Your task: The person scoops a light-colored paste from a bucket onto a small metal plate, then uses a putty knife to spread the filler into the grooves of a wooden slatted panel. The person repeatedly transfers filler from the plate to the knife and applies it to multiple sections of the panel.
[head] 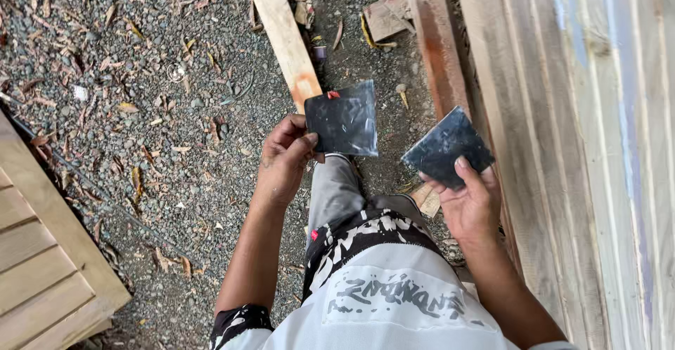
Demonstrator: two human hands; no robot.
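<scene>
My left hand (285, 160) pinches the lower left corner of a dark, scuffed square sheet (343, 119) that has a small red mark at its top edge. A second dark square sheet (445, 146) is held tilted in my right hand (470, 206), with the thumb pressed on its lower edge. The two sheets are apart, side by side, above my grey trouser leg (334, 192) and gravel ground.
A stack of long pale timber boards (583, 132) runs along the right side, close to my right hand. A short plank (287, 41) lies on the gravel (140, 111) ahead. A slatted wooden panel (42, 251) fills the lower left corner. Wood scraps (387, 18) lie farther off.
</scene>
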